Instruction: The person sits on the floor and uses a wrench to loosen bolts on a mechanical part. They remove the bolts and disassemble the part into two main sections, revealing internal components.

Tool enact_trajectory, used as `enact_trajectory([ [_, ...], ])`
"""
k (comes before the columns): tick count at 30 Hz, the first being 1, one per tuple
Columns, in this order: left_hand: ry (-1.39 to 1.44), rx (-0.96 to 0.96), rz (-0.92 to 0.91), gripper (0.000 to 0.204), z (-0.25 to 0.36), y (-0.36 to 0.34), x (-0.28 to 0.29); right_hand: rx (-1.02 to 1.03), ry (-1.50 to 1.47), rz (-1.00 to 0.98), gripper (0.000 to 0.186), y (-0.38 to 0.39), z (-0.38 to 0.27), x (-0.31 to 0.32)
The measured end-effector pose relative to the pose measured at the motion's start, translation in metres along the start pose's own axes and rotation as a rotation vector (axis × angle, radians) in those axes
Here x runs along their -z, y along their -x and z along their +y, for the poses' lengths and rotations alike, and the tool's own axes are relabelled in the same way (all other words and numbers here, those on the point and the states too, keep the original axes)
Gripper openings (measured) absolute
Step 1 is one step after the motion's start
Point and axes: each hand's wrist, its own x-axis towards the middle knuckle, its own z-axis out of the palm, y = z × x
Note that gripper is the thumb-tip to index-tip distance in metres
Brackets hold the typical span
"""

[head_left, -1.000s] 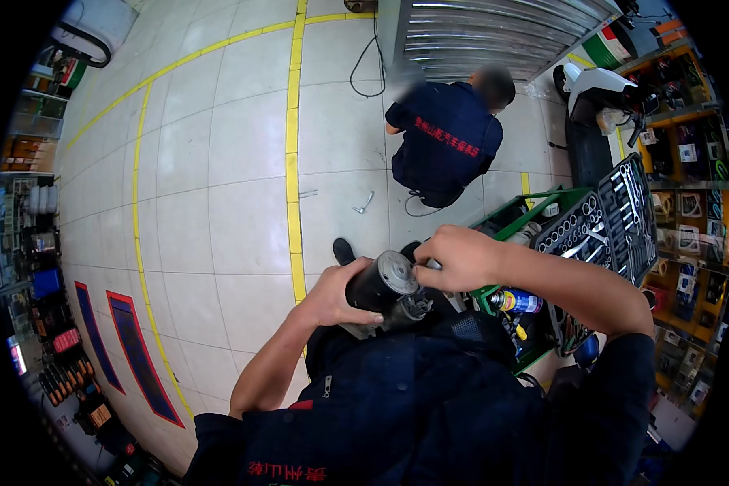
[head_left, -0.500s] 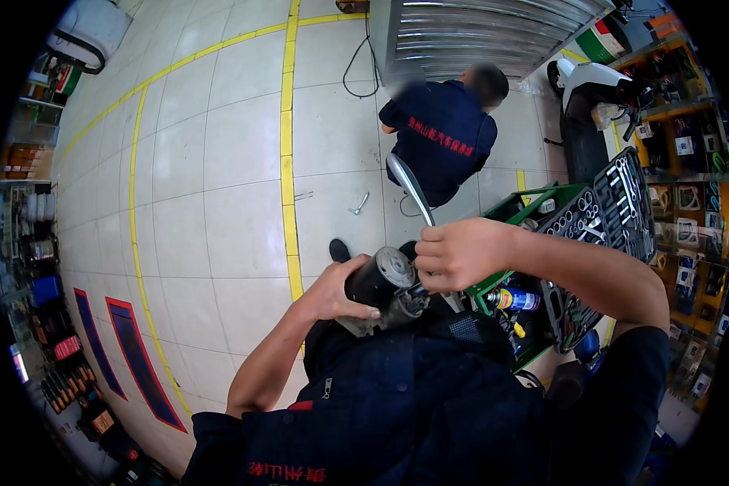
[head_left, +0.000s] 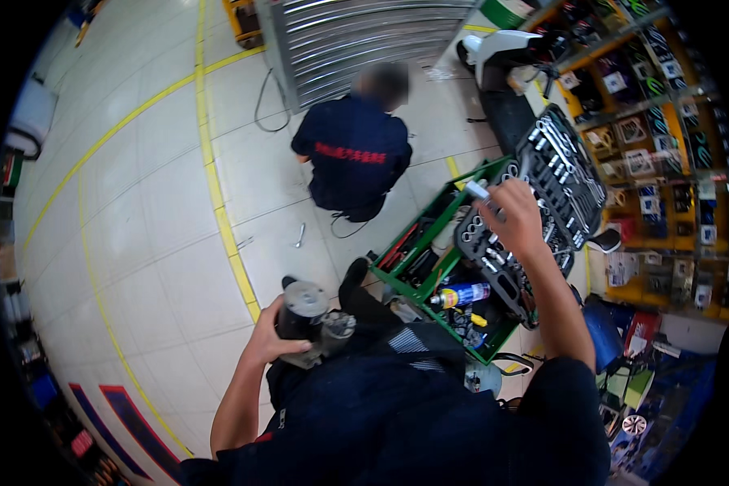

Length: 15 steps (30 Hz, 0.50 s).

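Note:
My left hand point(head_left: 269, 335) grips a motor-like part point(head_left: 298, 322), a black cylinder with a metal end and a smaller cylinder beside it, held against my lap. My right hand point(head_left: 513, 212) is raised at the open black socket-set case point(head_left: 489, 269), fingers closed on a silver metal tool point(head_left: 476, 191), mostly hidden and blurred. Under that case a green toolbox point(head_left: 407, 288) holds assorted tools and a blue aerosol can point(head_left: 468, 292). A small silver wrench point(head_left: 300, 235) lies on the floor beyond the motor part.
A person point(head_left: 350, 158) in dark clothing squats ahead, beside a large metal cabinet point(head_left: 364, 32) and a cable point(head_left: 271, 121). A white-and-black scooter point(head_left: 494, 58) stands at the upper right. Shelves of packaged parts point(head_left: 652, 211) line the right; yellow lines mark the tiled floor.
My right hand has left the motor part and moved up and right to the socket case; the long silver handle it held is mostly hidden now. The view has turned rightward.

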Motion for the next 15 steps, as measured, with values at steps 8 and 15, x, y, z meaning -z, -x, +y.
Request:
enact_trajectory([
  [8,0.139,0.106,-0.023,0.111,-0.012,-0.008,-0.006,-0.739,0.396,-0.066,0.029,0.214,0.176,-0.09],
  [15,0.224,0.174,0.002,0.11,-0.04,-0.005,0.007,-0.958,0.394,-0.022,0.03,0.279,0.169,-0.118],
])
